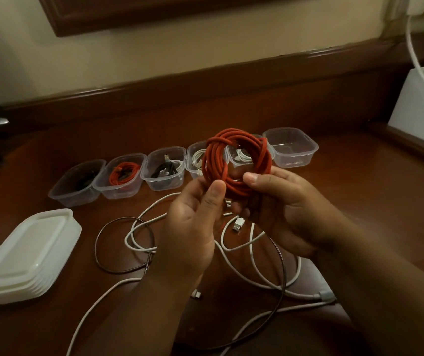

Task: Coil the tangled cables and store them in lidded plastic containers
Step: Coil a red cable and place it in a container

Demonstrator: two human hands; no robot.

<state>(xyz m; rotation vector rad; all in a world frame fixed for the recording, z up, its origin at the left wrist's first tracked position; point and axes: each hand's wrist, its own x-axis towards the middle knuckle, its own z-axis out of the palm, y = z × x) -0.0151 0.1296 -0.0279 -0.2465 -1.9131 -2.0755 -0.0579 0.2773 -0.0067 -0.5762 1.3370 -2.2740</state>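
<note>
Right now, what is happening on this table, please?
A person holds a coiled red fabric-covered cable in both hands, left hand and right hand, above the brown wooden table. Six clear plastic containers stand in a row; five hold cables, the rightmost is empty. White and dark cables lie loose. White lids are stacked.

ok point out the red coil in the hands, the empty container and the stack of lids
red coil [236,160], head view, on its left arc
empty container [291,147], head view, on its front wall, far right of the row
stack of lids [29,249], head view, on the top lid's flat face
</note>
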